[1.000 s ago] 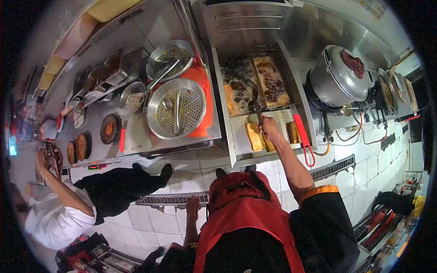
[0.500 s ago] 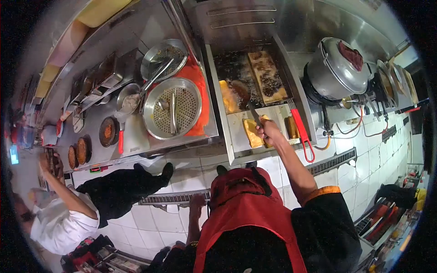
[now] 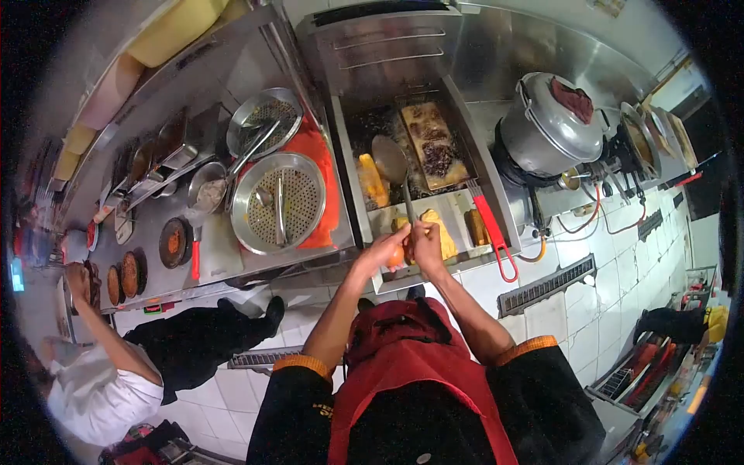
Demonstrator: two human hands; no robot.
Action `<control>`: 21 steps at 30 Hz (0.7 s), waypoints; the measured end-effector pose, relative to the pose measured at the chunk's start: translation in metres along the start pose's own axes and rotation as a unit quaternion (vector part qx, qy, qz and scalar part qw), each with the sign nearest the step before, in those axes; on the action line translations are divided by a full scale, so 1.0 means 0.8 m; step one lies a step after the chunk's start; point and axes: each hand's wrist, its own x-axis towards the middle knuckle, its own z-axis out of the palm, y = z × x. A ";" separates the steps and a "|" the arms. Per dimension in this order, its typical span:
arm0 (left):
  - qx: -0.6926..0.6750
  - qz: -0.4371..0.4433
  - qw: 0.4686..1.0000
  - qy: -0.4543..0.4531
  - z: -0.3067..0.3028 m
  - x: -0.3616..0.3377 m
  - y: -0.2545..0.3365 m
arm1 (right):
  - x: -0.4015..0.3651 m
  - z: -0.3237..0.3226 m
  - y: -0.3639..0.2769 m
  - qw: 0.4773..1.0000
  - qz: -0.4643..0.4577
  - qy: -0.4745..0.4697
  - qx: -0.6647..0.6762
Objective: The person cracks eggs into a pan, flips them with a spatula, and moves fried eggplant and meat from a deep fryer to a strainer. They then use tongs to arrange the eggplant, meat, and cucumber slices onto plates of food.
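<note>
My right hand is closed around the handle of a large round-headed metal ladle. Its head is over the dark oil of the fryer. Beside it, my left hand is closed on a small rounded orange thing, its fingertips close to the ladle handle. A golden fried piece lies in the oil left of the ladle. To the right is a browned rectangular slab in the oil. Yellow fried pieces rest on the fryer's front ledge, partly behind my hands.
A red handle juts over the fryer's front right edge. Perforated steel bowls stand on the left counter. A lidded pot sits on a burner at right. Another person works at far left.
My left hand has risen from my side to meet my right hand at the fryer's front. The ladle head has turned and shifted left, and the right hand has moved left and nearer to me.
</note>
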 end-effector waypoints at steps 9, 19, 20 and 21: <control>0.068 0.026 0.995 -0.066 0.001 0.039 0.003 | -0.015 -0.013 -0.034 0.952 0.198 -0.035 0.229; -0.074 0.055 0.996 0.013 -0.013 0.025 0.017 | 0.029 -0.110 -0.069 0.869 -0.272 0.019 -0.413; -0.092 0.065 0.993 0.026 -0.013 0.024 0.017 | 0.048 -0.133 -0.069 0.868 -0.273 0.019 -0.413; -0.111 0.075 0.990 0.039 -0.014 0.023 0.018 | 0.074 -0.159 -0.064 0.916 -0.171 -0.045 -0.360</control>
